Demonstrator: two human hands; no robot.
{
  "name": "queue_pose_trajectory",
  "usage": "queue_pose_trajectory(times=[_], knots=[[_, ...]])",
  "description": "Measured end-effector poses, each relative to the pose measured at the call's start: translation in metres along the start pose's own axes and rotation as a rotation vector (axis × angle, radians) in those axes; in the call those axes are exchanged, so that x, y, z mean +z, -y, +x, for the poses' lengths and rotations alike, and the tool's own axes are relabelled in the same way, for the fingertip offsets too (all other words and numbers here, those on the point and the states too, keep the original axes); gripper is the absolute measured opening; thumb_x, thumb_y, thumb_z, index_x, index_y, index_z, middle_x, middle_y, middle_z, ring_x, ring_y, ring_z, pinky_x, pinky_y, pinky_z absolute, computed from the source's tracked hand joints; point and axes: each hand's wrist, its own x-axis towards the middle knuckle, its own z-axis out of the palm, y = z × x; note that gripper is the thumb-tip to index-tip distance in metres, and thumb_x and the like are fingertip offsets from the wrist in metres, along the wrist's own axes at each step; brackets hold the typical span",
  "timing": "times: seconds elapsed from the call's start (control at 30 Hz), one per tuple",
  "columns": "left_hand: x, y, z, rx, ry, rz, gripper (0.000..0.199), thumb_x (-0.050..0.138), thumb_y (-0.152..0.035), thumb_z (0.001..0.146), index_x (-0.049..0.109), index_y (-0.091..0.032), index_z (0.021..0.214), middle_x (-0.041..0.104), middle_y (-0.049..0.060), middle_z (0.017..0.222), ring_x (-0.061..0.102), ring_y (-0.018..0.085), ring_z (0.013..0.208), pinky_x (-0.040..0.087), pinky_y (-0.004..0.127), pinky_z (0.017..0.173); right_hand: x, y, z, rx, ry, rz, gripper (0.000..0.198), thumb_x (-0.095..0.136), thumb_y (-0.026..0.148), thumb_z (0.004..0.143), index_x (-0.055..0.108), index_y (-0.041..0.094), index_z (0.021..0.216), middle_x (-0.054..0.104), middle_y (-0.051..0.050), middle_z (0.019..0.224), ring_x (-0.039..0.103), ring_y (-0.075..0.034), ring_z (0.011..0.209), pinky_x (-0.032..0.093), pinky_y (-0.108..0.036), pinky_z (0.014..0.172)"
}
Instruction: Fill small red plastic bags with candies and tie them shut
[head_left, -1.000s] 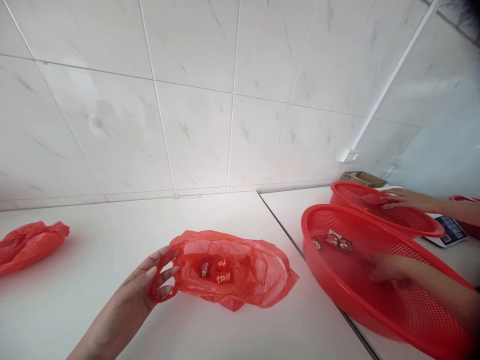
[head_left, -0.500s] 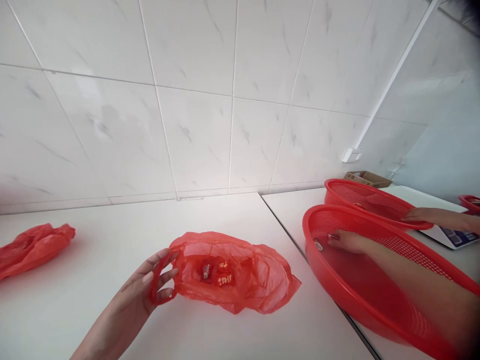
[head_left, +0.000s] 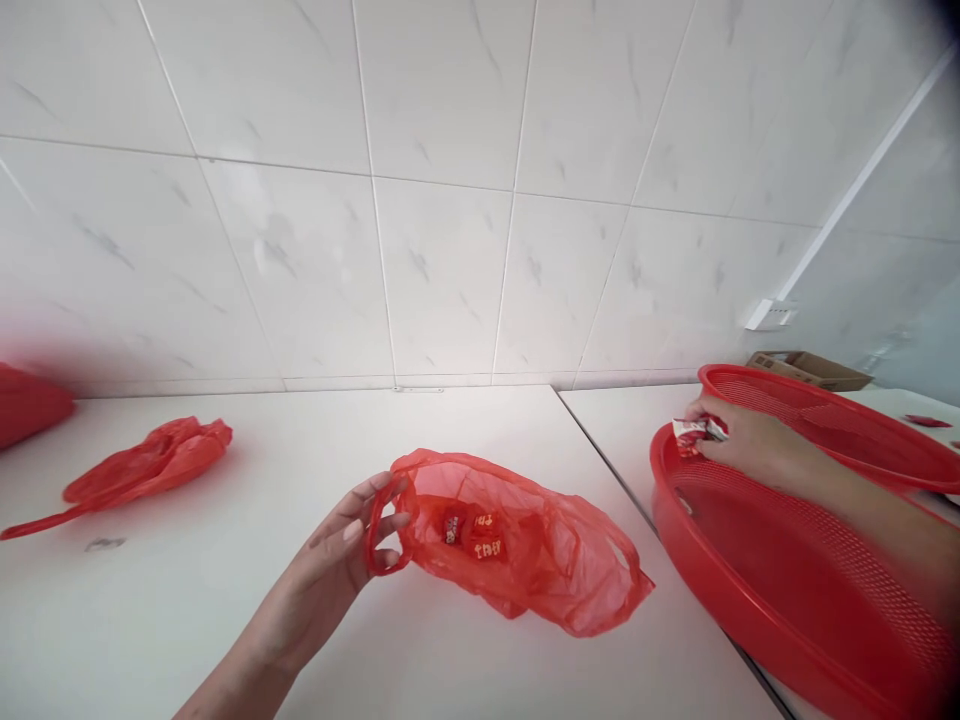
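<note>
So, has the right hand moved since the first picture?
Yes: against the white wall box, the right hand has shifted leftward and upward in view, from inside the near red basket to its far rim.

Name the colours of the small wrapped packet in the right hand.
The small wrapped packet shows red and white, best seen in the head view.

Grey-veined white tiles (head_left: 442, 280) cover the wall around the wall socket (head_left: 771, 315), with white cable trunking (head_left: 862, 182) slanting up and rightward from it. Below and left of the socket, two white tabletops (head_left: 487, 415) meet along a dark seam (head_left: 600, 447); soft light reflects off the tiles well to its left
</note>
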Motion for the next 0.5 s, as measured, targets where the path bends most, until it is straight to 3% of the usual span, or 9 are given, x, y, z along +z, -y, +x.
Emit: queue_pose_trajectory(times=[0.13,0.2,0.27,0.4,0.5], knots=[[0.008,-0.003,-0.003,0.004,0.033,0.010,0.049,0.063,-0.039,0.079,0.055,-0.033,0.127,0.040,0.004,0.146,0.053,0.030,0.114,0.050,0.036,0.081,-0.012,0.085,-0.042,-0.202,0.083,0.218,0.017,0.051,0.023,0.080,0.052,0.030,0.097,0.063,0.001,0.096,0.060,-0.018,0.079,0.043,-0.028,0.068],[0.013,-0.004,-0.005,0.011,0.041,0.016,0.051,0.063,-0.040,0.078,0.054,-0.034,0.128,0.038,0.003,0.148,0.054,0.028,0.111,0.050,0.037,0.083,-0.001,0.124,-0.064,-0.439,0.213,0.334,0.019,0.052,0.019,0.079,0.053,0.029,0.094,0.062,0.002,0.096,0.061,-0.017,0.080,0.045,-0.027,0.070],[0.018,-0.005,-0.007,0.020,0.047,0.024,0.050,0.062,-0.040,0.079,0.054,-0.034,0.129,0.036,0.003,0.149,0.055,0.027,0.108,0.051,0.036,0.080,0.019,0.151,-0.077,-0.644,0.309,0.265,0.020,0.048,0.015,0.080,0.055,0.029,0.093,0.059,0.003,0.099,0.059,-0.014,0.077,0.045,-0.027,0.069],[0.022,-0.005,-0.012,0.029,0.059,0.038,0.047,0.058,-0.038,0.083,0.054,-0.032,0.129,0.036,0.003,0.149,0.056,0.025,0.105,0.051,0.032,0.076,0.060,0.174,-0.071,-0.865,0.332,0.060,0.033,0.047,0.011,0.080,0.058,0.029,0.105,0.056,-0.001,0.102,0.055,-0.012,0.070,0.043,-0.026,0.065],[0.019,-0.005,-0.013,0.013,0.071,0.028,0.050,0.059,-0.039,0.082,0.052,-0.031,0.131,0.036,0.004,0.149,0.054,0.028,0.110,0.051,0.035,0.079,0.060,0.168,-0.050,-0.820,0.319,0.126,0.040,0.052,0.019,0.081,0.058,0.036,0.116,0.056,0.001,0.112,0.057,-0.016,0.087,0.045,-0.027,0.073]])
